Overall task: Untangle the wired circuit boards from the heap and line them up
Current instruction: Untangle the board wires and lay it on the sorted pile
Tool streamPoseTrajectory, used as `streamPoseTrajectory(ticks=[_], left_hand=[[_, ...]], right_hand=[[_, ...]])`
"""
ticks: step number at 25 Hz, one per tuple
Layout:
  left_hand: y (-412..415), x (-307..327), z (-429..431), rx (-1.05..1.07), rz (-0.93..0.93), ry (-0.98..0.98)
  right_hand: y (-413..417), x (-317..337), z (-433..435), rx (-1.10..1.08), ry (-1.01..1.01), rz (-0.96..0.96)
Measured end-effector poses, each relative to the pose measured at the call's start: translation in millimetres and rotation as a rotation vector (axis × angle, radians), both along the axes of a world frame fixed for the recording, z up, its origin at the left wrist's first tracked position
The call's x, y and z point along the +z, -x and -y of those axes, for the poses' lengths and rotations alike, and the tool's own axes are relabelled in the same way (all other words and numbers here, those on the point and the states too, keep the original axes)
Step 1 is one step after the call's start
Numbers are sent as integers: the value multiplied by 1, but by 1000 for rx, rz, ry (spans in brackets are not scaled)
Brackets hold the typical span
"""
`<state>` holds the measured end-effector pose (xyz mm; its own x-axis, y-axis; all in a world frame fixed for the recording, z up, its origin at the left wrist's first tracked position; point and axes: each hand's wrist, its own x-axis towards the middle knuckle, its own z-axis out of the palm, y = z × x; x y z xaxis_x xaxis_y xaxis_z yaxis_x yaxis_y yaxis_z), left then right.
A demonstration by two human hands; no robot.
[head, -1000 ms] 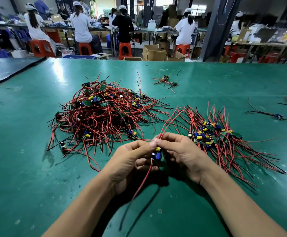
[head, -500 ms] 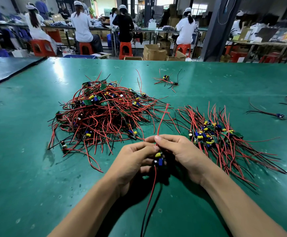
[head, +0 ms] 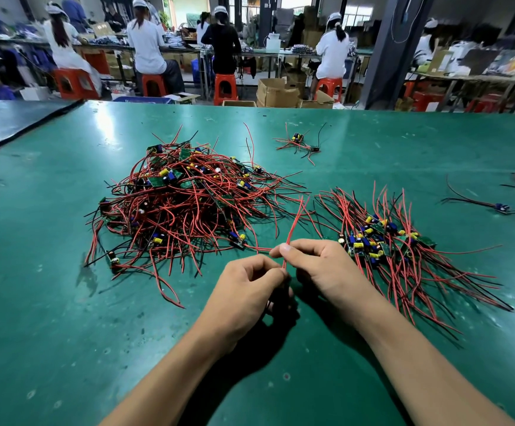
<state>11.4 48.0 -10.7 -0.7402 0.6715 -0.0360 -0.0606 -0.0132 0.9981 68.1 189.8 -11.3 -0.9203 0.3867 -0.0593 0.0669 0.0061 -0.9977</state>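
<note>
We are pinching the red wires [head: 293, 224] between curled fingertips of our left hand [head: 247, 293] and right hand [head: 323, 265]. They are rising between the tangled heap [head: 188, 204] and the lined-up boards [head: 382, 241].

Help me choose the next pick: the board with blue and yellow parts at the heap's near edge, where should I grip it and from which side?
Probably pinch the board itself by its edges, coming from the near side. It lies exposed at the rim of the heap, with the tangle behind it and open table in front.
</note>
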Motion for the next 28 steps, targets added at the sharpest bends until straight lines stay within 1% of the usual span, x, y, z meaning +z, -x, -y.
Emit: streamPoseTrajectory(ticks=[2, 10, 17, 20, 25, 28], left_hand=[[-1, 1, 1, -45, -31, 27], [-4, 5, 3, -120, -53, 23], [-3, 9, 4, -176, 14, 0], [-2, 9, 5, -186, 14, 12], [-1, 9, 7, -224, -13, 51], [-2, 9, 8, -258, -42, 84]], right_hand=[[1, -2, -5, -82, -6, 1], [8, 3, -13, -278, 244, -97], [10, 9, -12, -292, 469, -128], [8, 13, -15, -285, 523, -133], [4, 20, -23, -335, 641, -180], [5, 20, -19, -292, 718, -161]])
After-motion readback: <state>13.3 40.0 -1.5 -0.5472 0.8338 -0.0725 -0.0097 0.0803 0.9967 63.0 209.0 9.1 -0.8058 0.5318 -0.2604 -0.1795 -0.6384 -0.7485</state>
